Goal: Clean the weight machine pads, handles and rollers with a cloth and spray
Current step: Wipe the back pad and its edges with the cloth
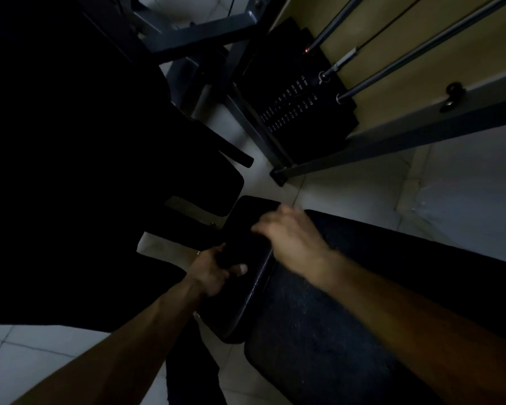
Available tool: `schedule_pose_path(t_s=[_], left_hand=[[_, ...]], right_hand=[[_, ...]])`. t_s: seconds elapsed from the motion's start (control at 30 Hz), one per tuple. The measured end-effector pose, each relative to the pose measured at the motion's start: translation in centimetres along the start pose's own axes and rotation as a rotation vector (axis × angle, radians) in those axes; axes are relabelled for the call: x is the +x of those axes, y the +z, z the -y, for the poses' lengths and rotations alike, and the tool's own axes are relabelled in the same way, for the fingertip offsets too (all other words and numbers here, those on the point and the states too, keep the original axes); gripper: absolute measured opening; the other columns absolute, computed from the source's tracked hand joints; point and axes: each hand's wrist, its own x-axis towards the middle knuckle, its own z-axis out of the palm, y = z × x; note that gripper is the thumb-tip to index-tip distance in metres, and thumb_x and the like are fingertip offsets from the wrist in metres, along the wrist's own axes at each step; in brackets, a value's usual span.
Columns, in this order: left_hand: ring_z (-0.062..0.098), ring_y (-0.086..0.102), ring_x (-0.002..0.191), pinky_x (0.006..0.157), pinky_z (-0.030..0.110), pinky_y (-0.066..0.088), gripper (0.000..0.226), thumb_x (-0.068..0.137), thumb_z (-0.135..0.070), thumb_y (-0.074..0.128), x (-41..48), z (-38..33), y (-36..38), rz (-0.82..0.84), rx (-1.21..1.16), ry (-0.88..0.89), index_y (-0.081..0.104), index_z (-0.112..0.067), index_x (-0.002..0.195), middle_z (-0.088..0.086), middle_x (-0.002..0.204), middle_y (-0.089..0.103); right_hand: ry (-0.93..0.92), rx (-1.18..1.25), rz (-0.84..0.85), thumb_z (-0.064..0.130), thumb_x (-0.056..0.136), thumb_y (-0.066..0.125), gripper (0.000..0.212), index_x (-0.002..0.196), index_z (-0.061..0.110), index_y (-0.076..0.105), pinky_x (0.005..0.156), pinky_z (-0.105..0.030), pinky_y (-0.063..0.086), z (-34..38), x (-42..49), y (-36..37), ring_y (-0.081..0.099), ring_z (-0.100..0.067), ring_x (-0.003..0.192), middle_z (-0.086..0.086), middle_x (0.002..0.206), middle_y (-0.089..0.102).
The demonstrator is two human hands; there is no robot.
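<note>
Pad (pixel 241 302): black, right of left hand (pixel 212 273), which grips its edge; under right hand (pixel 289 236), blurred, grip unclear. Risk: dim light, no cloth seen, patches likely missed.

**Head camera, single wide-angle view**

The scene is viewed from the wearer's head, faced forward and steeply down. The left hand (pixel 214 271) and right hand (pixel 288 236) at the black pad (pixel 243 305) are framed close, mid-picture; the weight stack (pixel 292 106) is seen farther off, above.
</note>
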Motion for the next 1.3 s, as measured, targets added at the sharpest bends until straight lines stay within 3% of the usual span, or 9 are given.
schedule_pose_path(t_s=[0.13, 0.23, 0.3, 0.37, 0.47, 0.67, 0.9, 1.1, 1.3], left_hand=[[0.019, 0.050, 0.138, 0.115, 0.036, 0.042, 0.099, 0.076, -0.054, 0.085, -0.1, 0.1, 0.0, -0.001, -0.007, -0.020, 0.040, -0.018, 0.157, -0.001, 0.154, 0.048], [0.016, 0.055, 0.134, 0.114, 0.034, 0.044, 0.116, 0.056, -0.077, 0.081, -0.1, 0.3, -0.1, -0.011, 0.041, -0.002, 0.048, -0.020, 0.152, -0.004, 0.148, 0.056], [0.015, 0.048, 0.139, 0.112, 0.022, 0.036, 0.096, 0.074, -0.059, 0.083, -0.5, 0.2, -0.1, 0.017, 0.090, 0.032, 0.047, -0.017, 0.153, -0.004, 0.152, 0.051], [0.011, 0.048, 0.137, 0.103, 0.015, 0.034, 0.079, 0.087, -0.043, 0.078, -0.9, 0.3, -0.1, 0.036, 0.078, 0.044, 0.045, -0.019, 0.154, -0.010, 0.148, 0.049], [0.004, 0.063, 0.113, 0.096, 0.020, 0.048, 0.067, 0.082, -0.048, 0.083, -1.2, 1.7, -0.1, 0.080, -0.067, 0.003, 0.054, -0.031, 0.140, -0.015, 0.133, 0.063], [0.011, 0.068, 0.116, 0.099, 0.035, 0.057, 0.104, 0.052, -0.069, 0.094, -1.5, 5.3, -0.2, 0.056, -0.233, -0.048, 0.055, -0.033, 0.141, -0.008, 0.132, 0.068], [0.007, 0.059, 0.112, 0.075, -0.001, 0.042, 0.040, 0.084, -0.030, 0.084, -2.9, 4.0, 0.3, 0.009, -0.097, 0.024, 0.058, -0.038, 0.113, -0.022, 0.109, 0.061], [0.011, 0.055, 0.127, 0.106, 0.026, 0.047, 0.089, 0.070, -0.052, 0.090, -3.0, 5.7, -0.8, -0.002, -0.129, 0.002, 0.051, -0.030, 0.147, -0.012, 0.139, 0.056], [0.010, 0.057, 0.121, 0.108, 0.029, 0.047, 0.072, 0.078, -0.038, 0.088, -3.1, 5.8, -0.3, -0.033, -0.137, 0.034, 0.055, -0.029, 0.141, -0.012, 0.129, 0.059]], right_hand=[[0.222, 0.004, -0.127, 0.001, 0.092, 0.058, 0.052, 0.137, 0.026, 0.065, 0.099, -0.037, 0.033, -1.0, 1.0, -0.7, 0.048, -0.029, 0.118, -0.003, 0.131, 0.066], [0.102, 0.048, -0.096, 0.004, 0.086, 0.062, 0.038, 0.120, 0.019, 0.072, 0.089, -0.038, 0.035, 3.5, -2.3, 1.6, 0.049, -0.028, 0.109, -0.002, 0.116, 0.069], [0.021, 0.112, -0.024, 0.003, 0.078, 0.072, 0.035, 0.110, 0.019, 0.074, 0.082, -0.036, 0.038, 6.3, -4.4, 2.5, 0.051, -0.026, 0.099, 0.000, 0.105, 0.070], [-0.018, 0.130, 0.003, 0.003, 0.081, 0.070, 0.043, 0.121, 0.021, 0.068, 0.087, -0.037, 0.040, 5.5, -4.1, 2.5, 0.051, -0.026, 0.105, 0.000, 0.116, 0.069], [0.064, -0.011, -0.085, 0.007, 0.091, 0.061, 0.053, 0.140, 0.027, 0.059, 0.096, -0.039, 0.034, 2.3, -1.2, 0.9, 0.048, -0.026, 0.117, 0.003, 0.135, 0.064], [0.257, -0.111, -0.060, 0.010, 0.092, 0.059, 0.038, 0.129, 0.019, 0.064, 0.099, -0.037, 0.034, 2.7, 2.6, 1.3, 0.046, -0.030, 0.120, -0.006, 0.119, 0.066], [-0.115, -0.032, 0.115, 0.023, 0.094, 0.067, 0.034, 0.128, 0.020, 0.065, 0.092, -0.036, 0.037, 8.0, 0.2, 6.3, 0.047, -0.030, 0.115, -0.006, 0.124, 0.059], [0.049, -0.222, 0.032, 0.008, 0.091, 0.065, 0.039, 0.129, 0.015, 0.065, 0.092, -0.040, 0.043, 1.6, 8.6, 3.7, 0.051, -0.036, 0.118, -0.013, 0.126, 0.053], [-0.129, -0.211, 0.213, 0.022, 0.095, 0.069, 0.038, 0.133, 0.020, 0.065, 0.094, -0.038, 0.042, 5.0, 8.2, 6.4, 0.051, -0.035, 0.121, -0.011, 0.133, 0.056]])
